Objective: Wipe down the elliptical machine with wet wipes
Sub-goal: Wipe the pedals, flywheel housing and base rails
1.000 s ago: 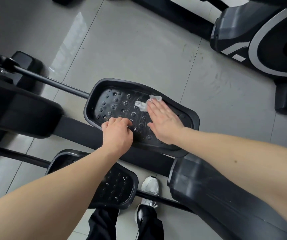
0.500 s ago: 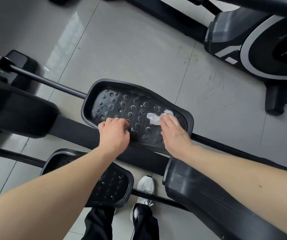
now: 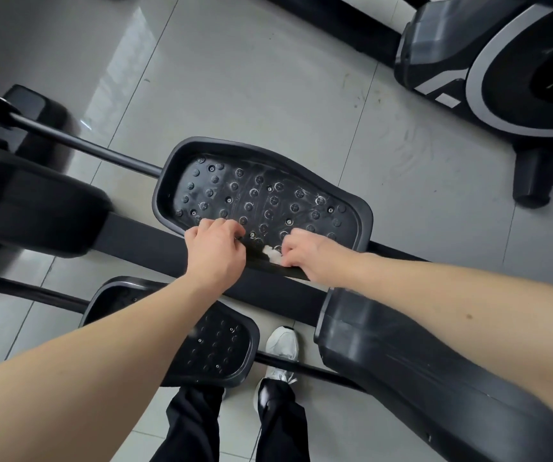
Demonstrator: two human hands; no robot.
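Currently the left hand is gripping the near rim of the upper foot pedal, its fingers curled over the edge. The right hand is clenching a bunched wet wipe and pressing it against that same rim, just beside the left hand.

Risks, as judged:
- The wipe is wadded small, so each stroke is covering little surface. Patches between the raised studs are likely being missed, and the studs could snag and tear it.
- The pedal appears to be riding on a moving arm. If the left grip slips on damp plastic, the pedal may swing and catch fingers between its rim and the black beam directly below.
- A wet sheen is showing on the pedal face. Drips reaching the tiled floor near the white shoe could make footing slippery.
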